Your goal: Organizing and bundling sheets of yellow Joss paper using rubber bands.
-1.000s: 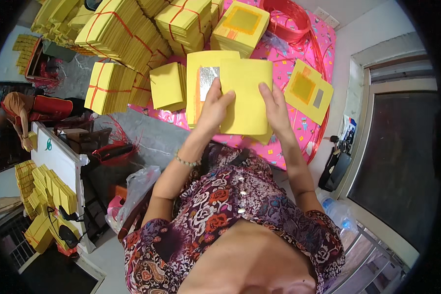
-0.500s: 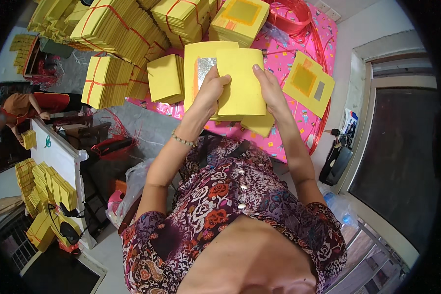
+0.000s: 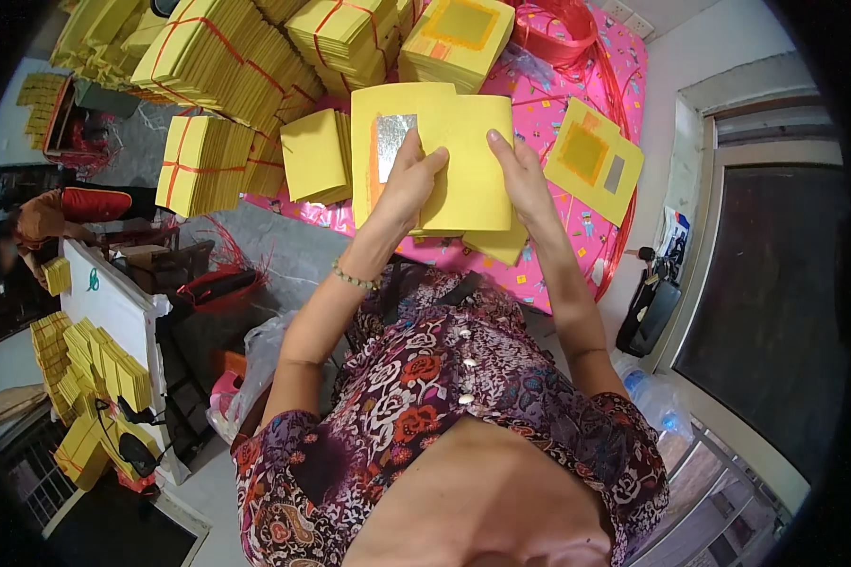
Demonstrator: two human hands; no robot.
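Here | both hands [image 3: 414, 184] [image 3: 525, 184] gripping yellow paper [image 3: 473, 180] | plastic bag [image 3: 261, 357]: contents unclear

Wearer's left hand [image 3: 414, 184] at twelve and right hand [image 3: 522, 181] at one: two. Yellow card sheets [image 3: 477, 194] between them: layered, total not determinable. Loose yellow card with orange square [image 3: 582, 157] at two: one. Coil of red plastic strapping [image 3: 550, 45] at one: one. Wall socket plates [image 3: 618, 11] at one: two. Beaded bracelet [image 3: 355, 279] at nine: one. Co-worker [image 3: 95, 205] at nine: one. Red-tied yellow bundles [image 3: 213, 57] at eleven: several, overlapping, uncountable. Clear plastic bottle [image 3: 651, 397] at four: one.
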